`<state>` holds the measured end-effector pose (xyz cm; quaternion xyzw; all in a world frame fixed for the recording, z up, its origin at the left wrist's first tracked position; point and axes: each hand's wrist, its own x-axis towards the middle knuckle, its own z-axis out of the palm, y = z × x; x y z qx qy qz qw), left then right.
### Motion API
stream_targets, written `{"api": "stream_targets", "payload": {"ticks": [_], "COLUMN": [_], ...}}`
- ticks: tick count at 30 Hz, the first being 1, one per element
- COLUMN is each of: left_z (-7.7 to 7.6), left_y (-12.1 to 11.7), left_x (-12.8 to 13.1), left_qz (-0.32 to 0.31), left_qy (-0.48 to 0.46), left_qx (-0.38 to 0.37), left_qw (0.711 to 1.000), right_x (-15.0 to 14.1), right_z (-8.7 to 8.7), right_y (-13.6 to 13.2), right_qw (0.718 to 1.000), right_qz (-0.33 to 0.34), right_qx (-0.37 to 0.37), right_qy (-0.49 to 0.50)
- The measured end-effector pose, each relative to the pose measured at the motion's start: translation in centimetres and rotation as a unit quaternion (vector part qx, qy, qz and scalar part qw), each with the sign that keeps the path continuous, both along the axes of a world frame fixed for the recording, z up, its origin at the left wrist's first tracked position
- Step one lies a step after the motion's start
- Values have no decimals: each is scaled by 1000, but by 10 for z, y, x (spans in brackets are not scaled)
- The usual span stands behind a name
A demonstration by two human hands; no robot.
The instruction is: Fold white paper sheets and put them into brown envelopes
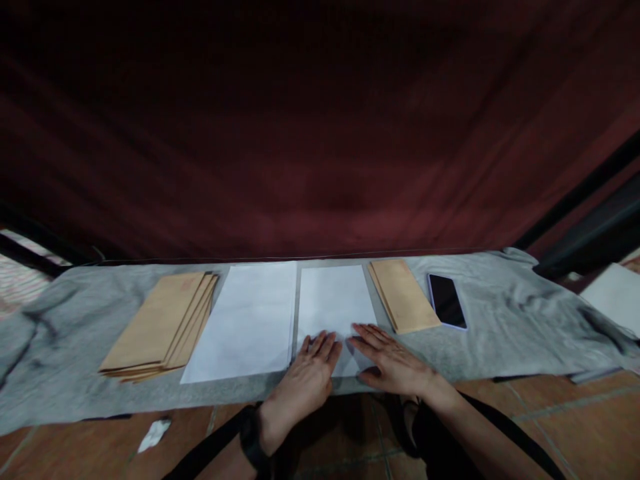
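A sheet of paper [336, 297] is laid on a grey cloth [505, 327], just below the centre of the frame. Its lower edge is pressed by the left hand [309, 375] and the right hand [393, 362], both held open and flat with fingers extended. White paper [245, 323] and brown envelopes [155, 320] are placed at lower left; a smaller envelope pile [404, 297] and a phone [447, 301] are noted right of centre.
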<state>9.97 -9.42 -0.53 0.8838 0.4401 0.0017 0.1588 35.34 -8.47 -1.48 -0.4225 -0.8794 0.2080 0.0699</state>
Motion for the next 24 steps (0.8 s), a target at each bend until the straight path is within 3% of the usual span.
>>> {"api": "stream_targets", "payload": {"ticks": [4,8,10,13,16,19,24], "left_z": [10,27,35,42,39,26,8], "left_y": [9,20,25,32,40,49,64], "left_x": [-5,-18,-27,-41,-54,-57,-46], "left_qz": [34,81,103,147,184,202,223], "left_qy": [-41,-130,-199,-325,-395,-420,-419], "left_qx": [-8,-76,-123,-204,-277,-310,-271], "left_qw": [999,985,967,912,856,829,837], "right_x": [5,18,26,34,34,29,19], "right_z": [10,14,11,6,3,2,-7], "right_y": [2,10,15,23,30,37,49], "right_qw": [999,993,982,950,912,875,829], "right_qz": [7,-31,-72,-141,-186,-222,-295], "right_qx": [-26,-60,-83,-130,-163,-183,-184], "right_qy": [22,97,154,245,328,390,438]}}
